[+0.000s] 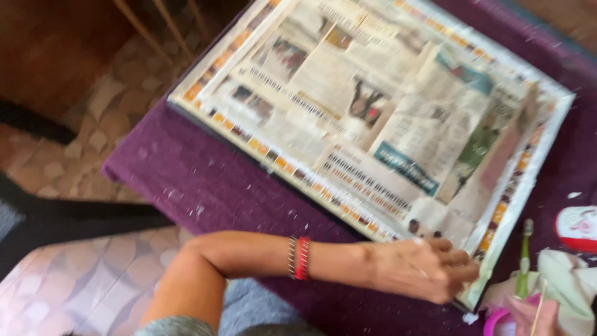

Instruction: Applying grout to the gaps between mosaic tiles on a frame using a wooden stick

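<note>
My left hand [423, 269] on near corner of tray [205, 96], fingers curled over edge, touching paper. Tray big, covered in newspaper, lying on purple cloth [205, 180]. Red band [301, 257] on my wrist. Green brush [524, 261] just right of hand.

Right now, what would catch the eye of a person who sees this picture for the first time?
The large flat tray covered in pasted newspaper fills the middle, lying on a purple cloth. At its near corner, the left hand presses on the rim, with a red bracelet on the wrist. A green toothbrush stands at the lower right.
</note>
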